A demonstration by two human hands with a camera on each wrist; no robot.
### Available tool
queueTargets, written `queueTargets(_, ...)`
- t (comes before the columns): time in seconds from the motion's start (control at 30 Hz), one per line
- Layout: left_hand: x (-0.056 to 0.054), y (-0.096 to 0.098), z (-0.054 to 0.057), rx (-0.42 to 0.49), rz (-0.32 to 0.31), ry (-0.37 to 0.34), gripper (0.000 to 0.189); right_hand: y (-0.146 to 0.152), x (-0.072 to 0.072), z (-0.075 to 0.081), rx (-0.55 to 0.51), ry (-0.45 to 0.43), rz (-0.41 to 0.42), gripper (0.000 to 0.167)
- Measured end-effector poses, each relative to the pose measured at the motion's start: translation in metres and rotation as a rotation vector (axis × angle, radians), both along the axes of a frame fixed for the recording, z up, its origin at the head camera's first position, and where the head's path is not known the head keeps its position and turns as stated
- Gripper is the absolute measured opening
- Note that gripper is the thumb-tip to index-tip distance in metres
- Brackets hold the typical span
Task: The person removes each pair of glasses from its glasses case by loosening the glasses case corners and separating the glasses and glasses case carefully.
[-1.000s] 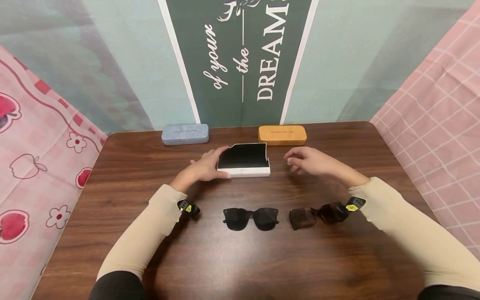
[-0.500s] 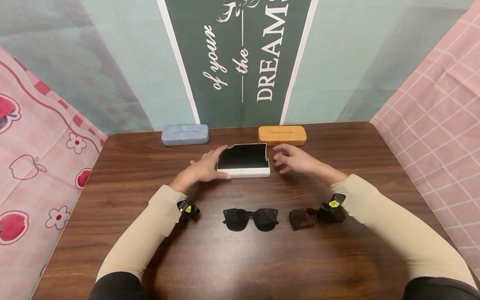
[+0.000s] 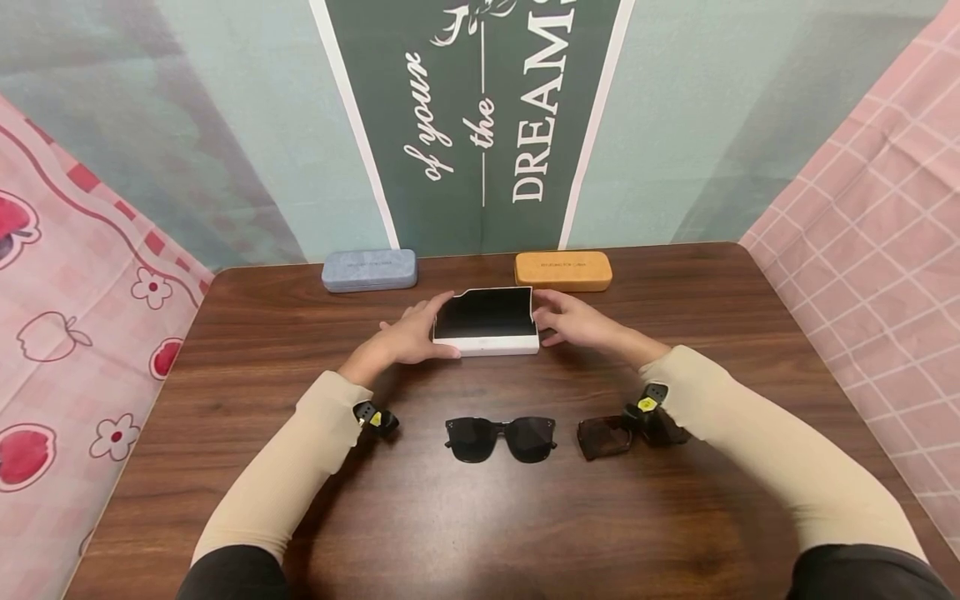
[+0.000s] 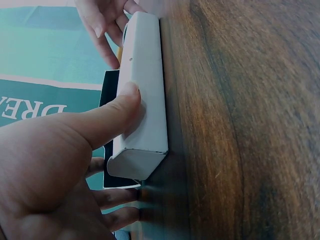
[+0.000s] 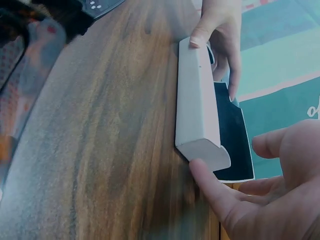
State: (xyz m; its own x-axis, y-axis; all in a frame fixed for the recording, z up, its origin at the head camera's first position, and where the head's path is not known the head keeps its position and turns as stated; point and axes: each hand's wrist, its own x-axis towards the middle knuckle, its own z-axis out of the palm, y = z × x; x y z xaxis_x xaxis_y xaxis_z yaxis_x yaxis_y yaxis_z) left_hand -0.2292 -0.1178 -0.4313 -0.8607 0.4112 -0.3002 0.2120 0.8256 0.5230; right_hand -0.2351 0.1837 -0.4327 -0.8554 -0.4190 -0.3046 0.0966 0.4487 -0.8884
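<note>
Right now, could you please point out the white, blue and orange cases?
White case (image 3: pixel 486 317), head view: on its black panel.
Blue case (image 3: pixel 370 269), head view: middle of its top face.
Orange case (image 3: pixel 563 269), head view: middle of its top face.
</note>
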Motion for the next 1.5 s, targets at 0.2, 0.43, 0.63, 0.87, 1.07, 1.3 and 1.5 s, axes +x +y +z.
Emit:
queueTargets(0.2,0.0007,0.0,0.0009,0.002,0.002,0.0,0.104,-0.0009,-0.0031,0.0009,-0.016,-0.05,-0.003,0.068)
queueTargets(0.43,0.0001,0.0003,0.0018,0.008,0.003,0.006,0.104,0.0012,-0.0053,0.0024,-0.016,-0.054,0.008,0.067)
queueTargets(0.63,-0.0009,0.0006,-0.0002,0.013,0.038,-0.003,0.112,0.0014,-0.0063,0.0023,0.005,-0.05,0.0,0.066)
queueTargets(0.87,-0.0011,0.0014,-0.0009,0.02,0.059,-0.005,0.112,0.002,-0.007,0.0025,0.005,-0.059,-0.012,0.062)
queueTargets(1.07,0.0002,0.0021,0.0007,0.045,0.076,-0.007,0.102,0.0015,-0.0077,0.0027,-0.004,-0.043,-0.02,0.054)
queueTargets(1.3,-0.0011,0.0021,-0.0007,0.044,0.081,-0.011,0.1,-0.0007,-0.0078,0.0036,0.011,-0.032,-0.016,0.055)
queueTargets(1.5,-0.0013,0.0017,-0.0009,0.041,0.079,-0.012,0.097,-0.0024,-0.0082,0.0048,0.033,-0.032,-0.027,0.056)
